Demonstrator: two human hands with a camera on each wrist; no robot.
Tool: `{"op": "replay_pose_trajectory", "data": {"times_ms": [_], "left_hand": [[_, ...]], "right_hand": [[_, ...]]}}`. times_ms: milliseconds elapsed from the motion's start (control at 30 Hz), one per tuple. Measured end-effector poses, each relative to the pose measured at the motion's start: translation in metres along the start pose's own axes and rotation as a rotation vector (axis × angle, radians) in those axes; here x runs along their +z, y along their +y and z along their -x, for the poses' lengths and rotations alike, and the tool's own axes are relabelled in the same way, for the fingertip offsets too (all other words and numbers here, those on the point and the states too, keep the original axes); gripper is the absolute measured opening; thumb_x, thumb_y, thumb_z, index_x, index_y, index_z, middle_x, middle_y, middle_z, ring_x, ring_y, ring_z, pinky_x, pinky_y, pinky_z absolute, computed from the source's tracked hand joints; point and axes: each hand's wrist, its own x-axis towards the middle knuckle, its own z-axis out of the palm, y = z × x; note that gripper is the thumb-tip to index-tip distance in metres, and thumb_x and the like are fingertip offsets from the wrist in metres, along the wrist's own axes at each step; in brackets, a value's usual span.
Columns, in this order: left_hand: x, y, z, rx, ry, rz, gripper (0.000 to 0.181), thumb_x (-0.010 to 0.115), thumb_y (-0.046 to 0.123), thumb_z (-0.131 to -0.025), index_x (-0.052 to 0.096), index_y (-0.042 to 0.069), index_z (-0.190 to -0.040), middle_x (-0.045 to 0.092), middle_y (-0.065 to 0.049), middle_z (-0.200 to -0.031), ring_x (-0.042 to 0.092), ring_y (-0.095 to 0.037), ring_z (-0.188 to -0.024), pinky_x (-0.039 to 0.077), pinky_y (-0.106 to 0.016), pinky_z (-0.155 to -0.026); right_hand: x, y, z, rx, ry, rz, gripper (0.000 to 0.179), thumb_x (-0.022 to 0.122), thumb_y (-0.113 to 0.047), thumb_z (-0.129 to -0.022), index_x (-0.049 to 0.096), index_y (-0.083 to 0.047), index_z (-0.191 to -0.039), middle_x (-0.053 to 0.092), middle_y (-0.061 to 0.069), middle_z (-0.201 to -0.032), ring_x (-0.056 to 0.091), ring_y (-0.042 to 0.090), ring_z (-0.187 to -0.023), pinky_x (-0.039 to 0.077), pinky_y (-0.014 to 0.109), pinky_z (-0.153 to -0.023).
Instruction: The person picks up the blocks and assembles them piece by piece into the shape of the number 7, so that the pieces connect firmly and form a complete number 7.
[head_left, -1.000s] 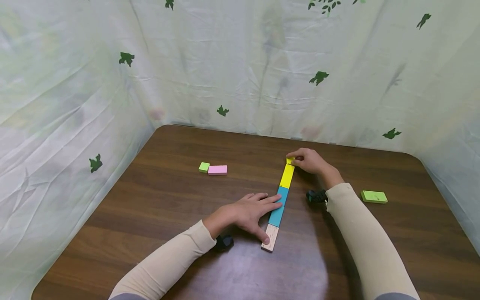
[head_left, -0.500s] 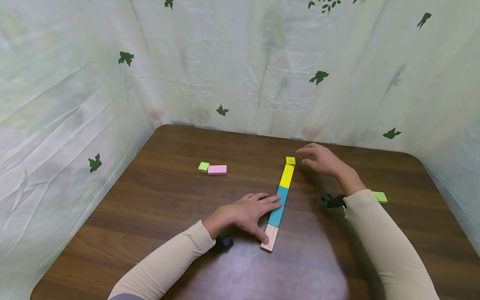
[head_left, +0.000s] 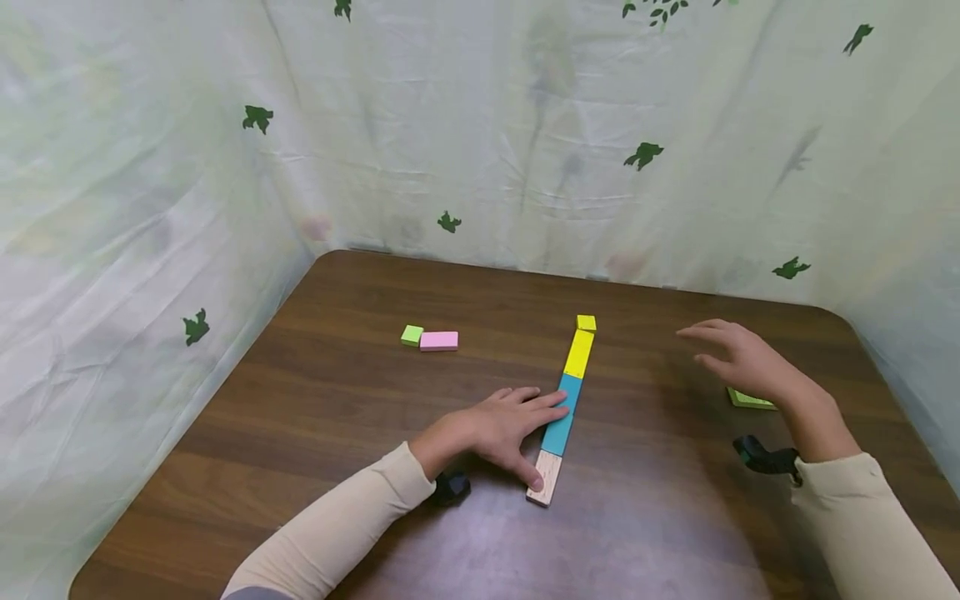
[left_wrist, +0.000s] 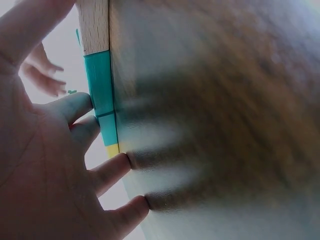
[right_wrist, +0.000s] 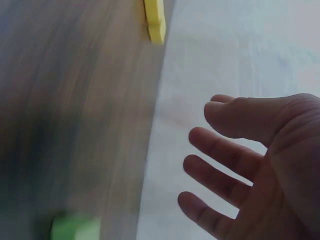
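Observation:
A straight row of flat blocks runs away from me on the table: a bare wood block (head_left: 545, 477) nearest, then blue blocks (head_left: 557, 432), a long yellow block (head_left: 579, 354) and a small yellow block (head_left: 587, 323) at the far end, slightly askew. My left hand (head_left: 498, 429) is spread beside the row, its thumb on the wood block and two fingertips on the blue ones. In the left wrist view, other fingertips touch the tabletop. My right hand (head_left: 742, 358) hovers in the air at the right with nothing in it, partly covering a green block (head_left: 750, 402).
Toward the back left, a small green block (head_left: 412, 335) lies against a pink block (head_left: 438, 341). The brown table (head_left: 337, 400) ends at a hanging cloth with leaf and bird prints (head_left: 480, 150) at the back and sides.
My right hand has let go of the small yellow block and moved right, over toward the green block. My left hand has stayed in place on the row.

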Motion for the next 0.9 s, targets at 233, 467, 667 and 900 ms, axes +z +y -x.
{"op": "replay_pose_trajectory", "data": {"times_ms": [233, 467, 667, 900], "left_hand": [[0.001, 0.002, -0.002, -0.006, -0.005, -0.007, 0.106, 0.073, 0.066, -0.076, 0.016, 0.035, -0.160, 0.003, 0.019, -0.168, 0.012, -0.024, -0.156, 0.017, -0.052, -0.124], [-0.001, 0.001, -0.001, -0.011, -0.006, -0.010, 0.106, 0.074, 0.066, -0.076, 0.016, 0.034, -0.160, 0.003, 0.018, -0.168, 0.012, -0.024, -0.156, 0.017, -0.052, -0.124], [0.000, 0.001, -0.002, -0.004, -0.005, -0.004, 0.106, 0.073, 0.065, -0.077, 0.016, 0.034, -0.160, 0.003, 0.018, -0.168, 0.012, -0.024, -0.156, 0.017, -0.053, -0.124], [0.001, -0.001, -0.002, -0.009, -0.002, -0.007, 0.106, 0.073, 0.066, -0.076, 0.016, 0.034, -0.160, 0.002, 0.018, -0.168, 0.012, -0.024, -0.156, 0.017, -0.053, -0.124]], "right_hand": [[-0.004, 0.042, 0.058, 0.127, 0.033, 0.038, 0.045, 0.065, -0.001, -0.090, 0.057, 0.002, -0.134, 0.054, 0.032, -0.131, 0.052, 0.051, -0.115, 0.047, 0.062, -0.082], [0.003, 0.055, 0.073, 0.185, 0.014, 0.040, 0.047, 0.066, 0.000, -0.086, 0.058, 0.001, -0.132, 0.054, 0.034, -0.129, 0.052, 0.054, -0.114, 0.047, 0.064, -0.080], [0.011, 0.060, 0.073, 0.179, 0.013, 0.054, 0.043, 0.069, -0.001, -0.084, 0.064, -0.001, -0.127, 0.059, 0.032, -0.126, 0.053, 0.053, -0.114, 0.046, 0.064, -0.083], [0.014, 0.063, 0.072, 0.224, -0.043, 0.053, 0.040, 0.068, -0.002, -0.085, 0.065, -0.001, -0.125, 0.060, 0.035, -0.123, 0.055, 0.055, -0.112, 0.046, 0.065, -0.084]]}}
